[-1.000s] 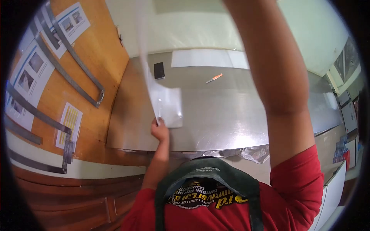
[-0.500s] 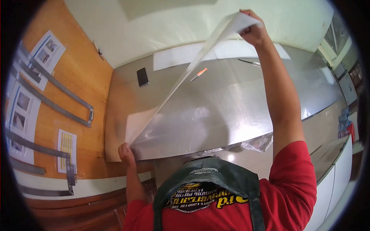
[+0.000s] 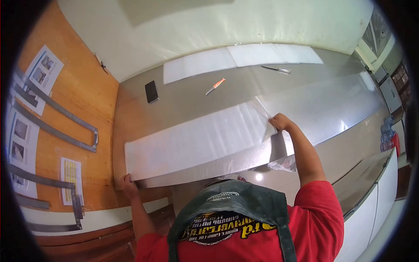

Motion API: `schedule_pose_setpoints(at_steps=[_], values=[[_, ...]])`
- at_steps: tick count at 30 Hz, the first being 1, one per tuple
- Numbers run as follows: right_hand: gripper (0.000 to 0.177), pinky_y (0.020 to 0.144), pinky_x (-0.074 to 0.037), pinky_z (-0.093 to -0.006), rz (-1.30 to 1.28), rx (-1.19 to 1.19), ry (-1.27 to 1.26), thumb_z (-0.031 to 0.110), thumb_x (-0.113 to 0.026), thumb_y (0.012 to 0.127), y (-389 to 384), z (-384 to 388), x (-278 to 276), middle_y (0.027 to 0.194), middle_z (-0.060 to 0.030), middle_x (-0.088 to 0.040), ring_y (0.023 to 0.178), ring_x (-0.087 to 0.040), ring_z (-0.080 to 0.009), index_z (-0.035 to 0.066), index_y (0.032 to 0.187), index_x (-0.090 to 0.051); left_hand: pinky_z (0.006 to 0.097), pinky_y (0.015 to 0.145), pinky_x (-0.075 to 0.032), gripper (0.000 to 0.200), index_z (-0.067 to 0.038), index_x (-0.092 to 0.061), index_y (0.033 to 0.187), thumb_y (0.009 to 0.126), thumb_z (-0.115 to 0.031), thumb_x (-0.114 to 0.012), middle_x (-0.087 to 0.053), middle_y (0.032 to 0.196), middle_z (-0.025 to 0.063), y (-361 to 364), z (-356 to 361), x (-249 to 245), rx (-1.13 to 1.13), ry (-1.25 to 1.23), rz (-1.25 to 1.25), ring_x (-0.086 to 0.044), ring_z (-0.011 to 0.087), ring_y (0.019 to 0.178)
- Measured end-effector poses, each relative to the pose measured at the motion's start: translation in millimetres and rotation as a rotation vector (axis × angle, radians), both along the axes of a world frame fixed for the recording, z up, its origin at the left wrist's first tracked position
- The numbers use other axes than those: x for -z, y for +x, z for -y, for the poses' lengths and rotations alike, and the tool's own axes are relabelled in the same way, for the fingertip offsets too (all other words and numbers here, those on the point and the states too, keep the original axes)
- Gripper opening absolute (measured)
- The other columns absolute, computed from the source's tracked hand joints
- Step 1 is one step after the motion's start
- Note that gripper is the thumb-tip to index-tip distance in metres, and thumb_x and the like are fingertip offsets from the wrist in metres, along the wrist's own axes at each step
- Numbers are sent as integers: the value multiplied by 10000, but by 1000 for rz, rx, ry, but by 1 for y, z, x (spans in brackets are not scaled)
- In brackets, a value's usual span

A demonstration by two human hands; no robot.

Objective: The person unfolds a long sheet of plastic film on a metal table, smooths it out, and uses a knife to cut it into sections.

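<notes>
A thin white translucent sheet lies stretched along the front of the metal table, nearly flat, with creases near its right end. My left hand pinches its near left corner at the table's front edge. At the other end, my right hand is closed on the right edge, where the sheet bunches a little. Beyond it lie a small knife with an orange handle and a black phone. Another white sheet lies flat along the wall.
A slim metal-handled tool lies near the back sheet. On the left stands a wooden panel with posted papers and metal brackets. Crumpled clear plastic is at the front edge. A white cabinet stands at the right.
My right hand has come down from high above the table, bringing the raised, twisted sheet down nearly flat. My left hand stays at the near left corner.
</notes>
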State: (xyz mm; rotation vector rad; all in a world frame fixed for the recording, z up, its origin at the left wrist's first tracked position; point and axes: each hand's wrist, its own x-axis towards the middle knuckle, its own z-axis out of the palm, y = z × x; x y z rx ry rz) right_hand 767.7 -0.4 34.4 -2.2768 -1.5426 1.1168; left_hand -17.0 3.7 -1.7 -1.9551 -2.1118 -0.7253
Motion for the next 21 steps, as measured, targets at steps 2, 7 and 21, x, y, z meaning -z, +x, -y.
schedule_pose_setpoints(at_steps=[2, 7, 21], values=[[424, 657, -512, -440, 139, 30, 72, 348, -604, 865, -11, 0, 5, 754, -250, -661, 718, -665, -325, -63, 809, -691, 397, 838, -487, 202, -26, -668, 1019, 838, -14, -579, -622, 989, 165, -4, -2, 6, -1, 5, 3, -602, 341, 938], [414, 815, -515, -430, 421, 99, 28, 381, -620, 861, -38, 1, -14, 997, -217, -680, 957, -657, -361, -15, 955, -695, 364, 834, -487, 167, -23, -669, 1029, 908, -98, -581, -643, 1007, 150, -5, -7, 5, -138, -61, 263, -621, 300, 909], [496, 826, -527, -422, 540, 252, -40, 465, -716, 775, -47, 1, -23, 1053, -175, -685, 979, -665, -330, 30, 1009, -677, 234, 517, -365, 283, 13, -664, 1081, 871, -173, -626, -606, 811, 1, -20, 1, -30, -71, -273, 1320, -504, 82, 655]])
